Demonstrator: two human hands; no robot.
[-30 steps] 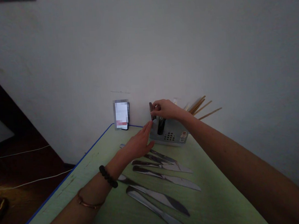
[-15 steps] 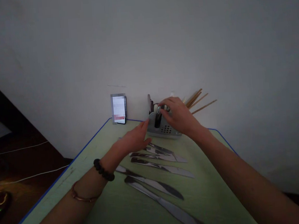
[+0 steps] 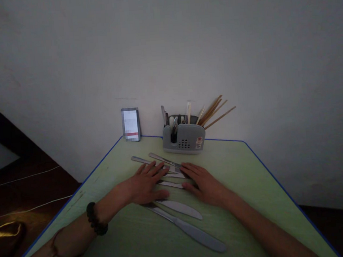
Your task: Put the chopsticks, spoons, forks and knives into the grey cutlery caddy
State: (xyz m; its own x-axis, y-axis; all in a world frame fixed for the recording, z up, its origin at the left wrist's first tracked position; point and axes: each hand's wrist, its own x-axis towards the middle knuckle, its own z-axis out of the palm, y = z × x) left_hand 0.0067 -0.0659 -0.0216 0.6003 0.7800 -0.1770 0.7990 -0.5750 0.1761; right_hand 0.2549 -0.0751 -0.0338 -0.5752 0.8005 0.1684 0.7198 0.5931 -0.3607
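Note:
Several metal table knives lie side by side on a pale green table (image 3: 230, 159). My left hand (image 3: 147, 182) rests flat over their handles, its fingers spread. Across the blade ends lies my right hand (image 3: 204, 183), fingers stretched out and hiding several tips. Both hands are open. Closest to me is a long table knife (image 3: 194, 233), uncovered but for its handle end near my left hand. Just above it, another knife (image 3: 183, 208) shows its blade past my left thumb. Beyond my hands stands a grey cutlery holder (image 3: 190, 137) with utensils upright in it.
A bundle of wooden chopsticks (image 3: 213, 111) leans out of the holder to the right. A phone (image 3: 131, 124) with a lit screen is propped against the wall at the back left. The table has a blue edge (image 3: 108, 151). White cables (image 3: 32, 210) run at the left.
My right hand has left the cutlery holder and come down onto the blade ends. My left hand has come away from the holder's side and settled over the handles.

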